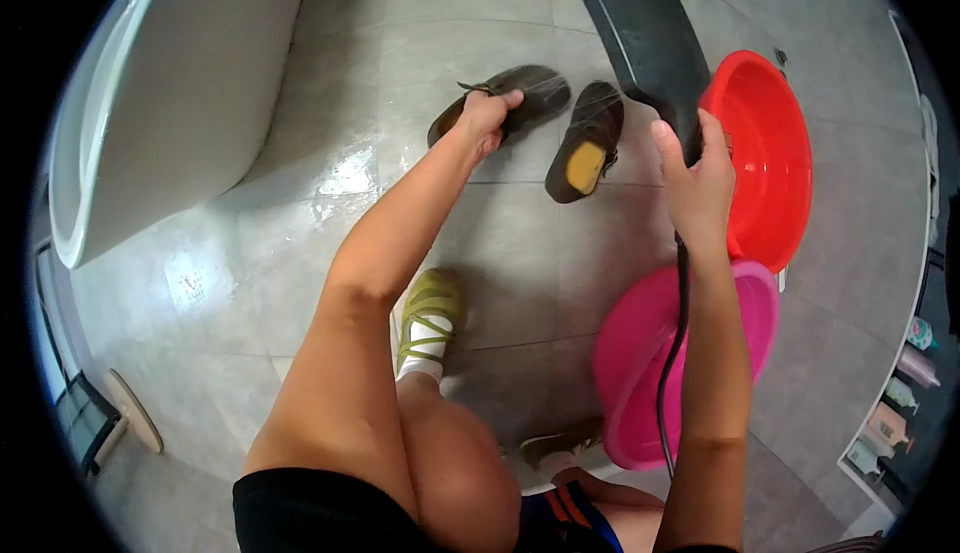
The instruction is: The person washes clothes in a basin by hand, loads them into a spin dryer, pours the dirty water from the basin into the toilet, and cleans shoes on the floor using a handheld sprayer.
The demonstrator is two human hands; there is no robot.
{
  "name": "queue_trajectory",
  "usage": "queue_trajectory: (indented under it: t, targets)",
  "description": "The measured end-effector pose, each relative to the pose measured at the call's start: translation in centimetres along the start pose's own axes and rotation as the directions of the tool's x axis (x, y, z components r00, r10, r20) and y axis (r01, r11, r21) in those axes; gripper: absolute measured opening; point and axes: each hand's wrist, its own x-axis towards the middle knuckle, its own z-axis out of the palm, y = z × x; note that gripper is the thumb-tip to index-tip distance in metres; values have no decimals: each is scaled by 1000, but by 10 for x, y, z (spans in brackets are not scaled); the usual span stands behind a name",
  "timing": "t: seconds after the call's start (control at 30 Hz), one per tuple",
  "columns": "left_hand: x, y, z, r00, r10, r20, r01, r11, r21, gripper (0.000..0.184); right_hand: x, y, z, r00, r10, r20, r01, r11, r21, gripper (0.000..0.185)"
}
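Note:
My left hand (486,121) is closed on the side of a dark shoe (535,91), which is tilted above the grey tiled floor. In my right hand (702,183) is the handle of a large black rectangular shower head (650,28). Thin water streams run from it across to the held shoe. The second dark shoe (585,141) lies on the floor between my hands, with a yellowish insole patch showing at its heel. From the handle a black hose (672,363) hangs down along my right forearm.
A red basin (775,168) stands right of my right hand, and a pink basin (630,353) lies below it. At the left is a white bathtub (230,63). Wet patches shine on the floor (350,168). Several bottles (888,423) line the right edge.

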Motion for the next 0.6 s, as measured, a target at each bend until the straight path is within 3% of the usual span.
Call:
queue_trajectory:
  t: [0.03, 0.1, 0.13, 0.17, 0.23, 0.27, 0.37, 0.47, 0.57, 0.6]
  targets:
    - [-7, 3, -9, 999, 40, 19, -44, 971, 236, 38, -1, 0, 3, 1000, -29, -1, 29, 1000, -9, 45]
    - [-28, 0, -23, 991, 100, 86, -132, 751, 647, 40, -1, 4, 6, 996, -90, -3, 90, 995, -34, 44]
    - [-44, -6, -27, 911, 404, 87, -283, 456, 844, 36, -1, 4, 5, 996, -91, -4, 91, 995, -37, 44]
    - [-57, -9, -25, 803, 565, 192, -396, 265, 879, 40, -1, 4, 5, 996, -89, -7, 89, 995, -37, 44]
    - [-79, 1, -19, 488, 755, 437, -490, -178, 854, 47, 1, 7, 8, 995, -96, -18, 96, 995, -36, 43]
    - [-67, -1, -10, 448, 711, 542, -491, -311, 814, 62, 2, 9, 8, 994, -106, -21, 105, 993, -43, 43]
    - [-18, -4, 24, 560, 549, 620, -279, -580, 765, 80, 2, 8, 10, 996, -84, 1, 84, 996, -36, 43]
    - [23, -17, 37, 758, 453, 470, -235, -482, 844, 75, 2, 9, 7, 997, -80, -7, 80, 997, 0, 42]
    - [29, -22, 35, 701, 473, 535, -261, -527, 808, 68, 6, 14, -1, 996, -87, -32, 88, 996, 23, 42]
    - [30, -22, 32, 626, 509, 591, -294, -548, 783, 63, 7, 13, -4, 996, -76, -38, 77, 997, 29, 42]
